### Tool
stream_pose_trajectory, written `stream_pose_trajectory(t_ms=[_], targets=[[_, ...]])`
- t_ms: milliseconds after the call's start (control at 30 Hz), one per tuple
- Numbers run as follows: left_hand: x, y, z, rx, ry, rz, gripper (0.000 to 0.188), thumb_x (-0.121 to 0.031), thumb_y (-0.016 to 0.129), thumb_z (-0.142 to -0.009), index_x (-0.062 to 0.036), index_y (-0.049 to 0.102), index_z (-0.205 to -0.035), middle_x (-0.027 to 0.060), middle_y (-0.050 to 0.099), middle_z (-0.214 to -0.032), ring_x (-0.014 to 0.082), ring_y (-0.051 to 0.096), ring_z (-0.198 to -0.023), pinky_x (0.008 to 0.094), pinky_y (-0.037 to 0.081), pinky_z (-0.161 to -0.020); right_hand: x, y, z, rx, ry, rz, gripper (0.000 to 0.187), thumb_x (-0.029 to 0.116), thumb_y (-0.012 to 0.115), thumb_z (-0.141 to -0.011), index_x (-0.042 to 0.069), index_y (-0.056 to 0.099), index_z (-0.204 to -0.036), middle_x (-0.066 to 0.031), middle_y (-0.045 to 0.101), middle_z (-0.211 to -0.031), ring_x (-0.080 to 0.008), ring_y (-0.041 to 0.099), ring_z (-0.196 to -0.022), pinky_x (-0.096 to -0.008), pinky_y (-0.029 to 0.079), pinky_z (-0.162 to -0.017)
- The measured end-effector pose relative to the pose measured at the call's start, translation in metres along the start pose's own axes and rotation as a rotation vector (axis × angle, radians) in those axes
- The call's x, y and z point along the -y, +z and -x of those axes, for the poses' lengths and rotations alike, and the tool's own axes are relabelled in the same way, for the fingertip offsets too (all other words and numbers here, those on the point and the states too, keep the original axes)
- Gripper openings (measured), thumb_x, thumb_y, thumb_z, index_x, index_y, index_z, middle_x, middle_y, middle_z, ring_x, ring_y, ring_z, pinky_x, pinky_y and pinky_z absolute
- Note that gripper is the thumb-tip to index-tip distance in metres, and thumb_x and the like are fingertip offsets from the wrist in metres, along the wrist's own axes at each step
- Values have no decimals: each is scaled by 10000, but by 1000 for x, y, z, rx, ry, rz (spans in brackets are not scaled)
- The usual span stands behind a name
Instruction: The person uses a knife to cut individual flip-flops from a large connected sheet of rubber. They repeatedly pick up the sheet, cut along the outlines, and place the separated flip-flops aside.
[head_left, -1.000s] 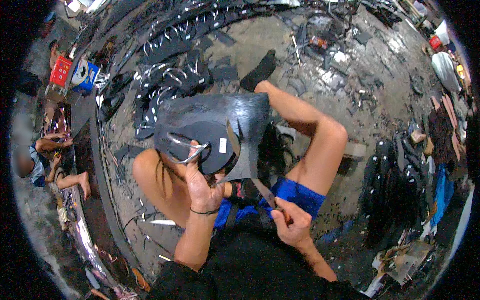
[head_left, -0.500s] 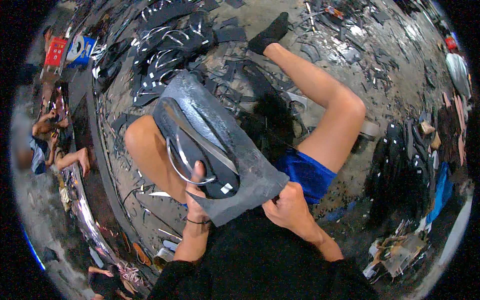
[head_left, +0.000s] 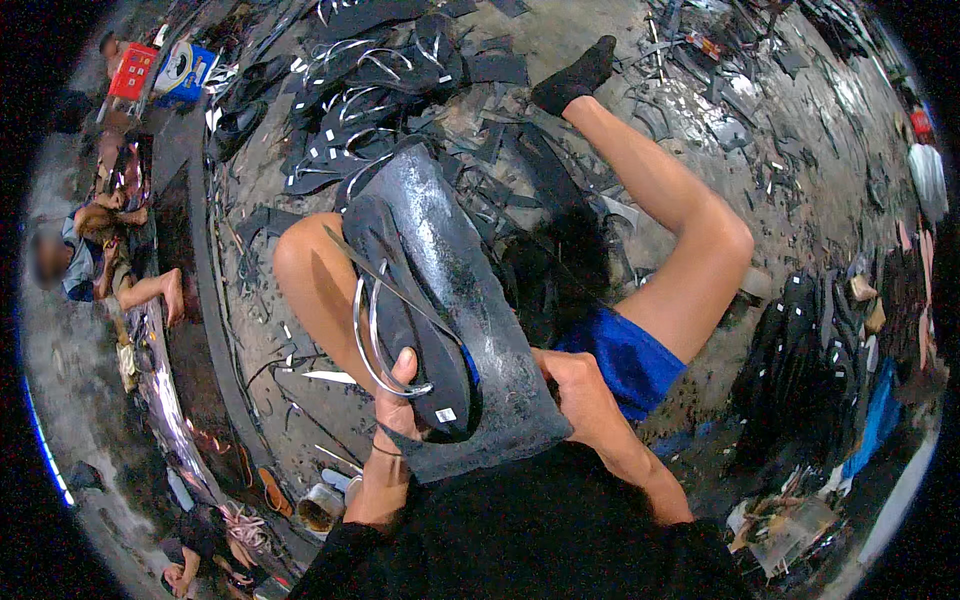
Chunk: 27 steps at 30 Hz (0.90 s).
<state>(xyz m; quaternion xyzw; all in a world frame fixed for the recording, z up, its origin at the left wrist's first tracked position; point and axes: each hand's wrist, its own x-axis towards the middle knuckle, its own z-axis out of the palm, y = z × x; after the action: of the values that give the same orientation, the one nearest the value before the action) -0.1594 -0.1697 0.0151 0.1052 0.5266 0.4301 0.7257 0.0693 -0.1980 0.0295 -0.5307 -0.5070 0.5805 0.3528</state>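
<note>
A black sandal [head_left: 428,335] with silvery straps and a small white label at its heel lies slanted over my lap. My left hand [head_left: 393,405] is closed round its heel end, thumb on top beside the straps. A worn dark rubber sheet [head_left: 490,325] extends along the sandal's right side and below its heel. On the sheet's right edge, my right hand [head_left: 590,400] is closed, some fingers hidden beneath. Between sandal and sheet is a narrow gap showing blue cloth. Across the sandal runs a thin dark strip [head_left: 385,272], its upper end sticking out left.
A pile of black sandals [head_left: 360,110] with silvery straps lies ahead, among dark scraps. More dark footwear [head_left: 790,340] is heaped at the right. My bent legs frame the work. Another person [head_left: 95,245] sits at the far left, near a red box [head_left: 133,72].
My right hand has shifted from the sheet's lower right corner up along its right edge. The thin strip now stands off the sandal, and a gap with blue cloth shows. The view has shifted slightly.
</note>
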Motion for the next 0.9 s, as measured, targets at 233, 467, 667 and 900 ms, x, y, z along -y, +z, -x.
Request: stream_pose_trajectory(t_ms=[233,467,667,900], targets=[[-4,4,-13,192,-23,131,440,-307,634,-938,-14,578,-1261,132,694,-1101,243,702,-948,368,593,-844,-51,34,-44,-210,136,-234,296,219,640,-840,72,660,-1097,-201,691,-1016,-383,674,-962,-430,521,-810],[2,22,1,-42,3,79,423,-321,623,-947,0,598,-1220,118,704,-1072,233,710,-879,363,607,-767,-67,46,-134,-207,163,6,359,319,565,-887,79,638,-1144,-204,687,-1040,-441,643,-968,-483,509,-810],[6,22,1,55,236,-66,470,-234,676,-918,2,535,-1298,109,642,-1208,263,660,-1055,423,568,-898,-60,-11,-290,-255,-23,-65,382,371,538,-966,19,678,-1019,-162,702,-878,-328,671,-819,-445,510,-709],[-43,90,-57,129,383,350,354,-267,628,-968,-120,559,-1282,42,680,-1144,219,680,-954,380,588,-873,3,-114,-144,-670,-226,470,259,245,591,-955,24,697,-1037,-178,718,-969,-351,678,-860,-393,529,-778]])
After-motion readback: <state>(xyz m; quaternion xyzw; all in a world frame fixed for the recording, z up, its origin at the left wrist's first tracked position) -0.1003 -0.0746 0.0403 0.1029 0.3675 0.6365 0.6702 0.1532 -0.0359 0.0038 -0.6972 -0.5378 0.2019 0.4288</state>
